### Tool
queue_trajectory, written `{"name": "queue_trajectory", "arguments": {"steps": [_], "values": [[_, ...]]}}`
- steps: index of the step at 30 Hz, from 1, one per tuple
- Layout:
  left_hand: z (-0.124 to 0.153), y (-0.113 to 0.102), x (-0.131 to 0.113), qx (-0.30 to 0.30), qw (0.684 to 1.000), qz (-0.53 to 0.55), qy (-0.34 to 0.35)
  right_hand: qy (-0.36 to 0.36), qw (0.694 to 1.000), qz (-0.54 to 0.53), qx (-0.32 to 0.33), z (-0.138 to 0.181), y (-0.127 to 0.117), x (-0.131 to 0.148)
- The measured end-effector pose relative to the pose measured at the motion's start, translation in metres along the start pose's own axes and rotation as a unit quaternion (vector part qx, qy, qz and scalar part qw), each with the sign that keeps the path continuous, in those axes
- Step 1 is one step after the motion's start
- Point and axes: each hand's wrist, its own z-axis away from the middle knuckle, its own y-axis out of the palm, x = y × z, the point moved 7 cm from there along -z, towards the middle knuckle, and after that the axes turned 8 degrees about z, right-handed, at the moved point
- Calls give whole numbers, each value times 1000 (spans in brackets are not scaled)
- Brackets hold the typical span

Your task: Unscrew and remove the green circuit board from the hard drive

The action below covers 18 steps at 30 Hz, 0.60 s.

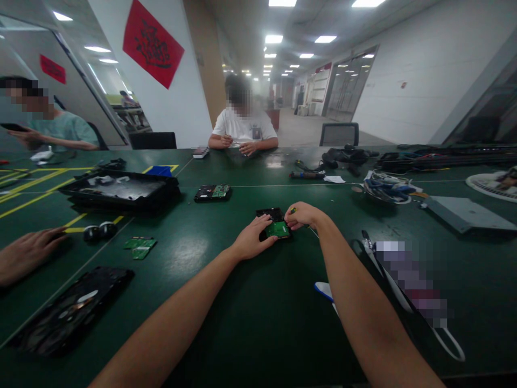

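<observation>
A black hard drive point(267, 212) with a green circuit board point(278, 230) facing up lies on the green table in front of me. My left hand point(253, 235) spans its left side, fingers over the far part and thumb along the near edge, gripping it. At its right side, my right hand point(304, 215) is closed around a small screwdriver point(293, 210); a bit of its yellow and black handle shows between the fingers. The tool's tip is hidden. A thin metallic rod point(313, 231) shows under my right wrist, too blurred to identify.
Left lie a loose circuit board point(140, 247), a black casing point(72, 312), a black tray point(121, 188) and another person's hand point(30, 256). Another drive point(212, 193) lies beyond. Right are a metal box point(470, 214), a bowl of cables point(388, 188) and a lanyard point(383, 269). A person point(244, 126) sits opposite.
</observation>
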Motion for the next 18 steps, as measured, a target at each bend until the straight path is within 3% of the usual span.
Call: {"name": "queue_trajectory", "arguments": {"steps": [18], "values": [[0, 1, 2, -4, 1000, -1, -3, -2, 999, 30, -16, 1, 4, 3]]}}
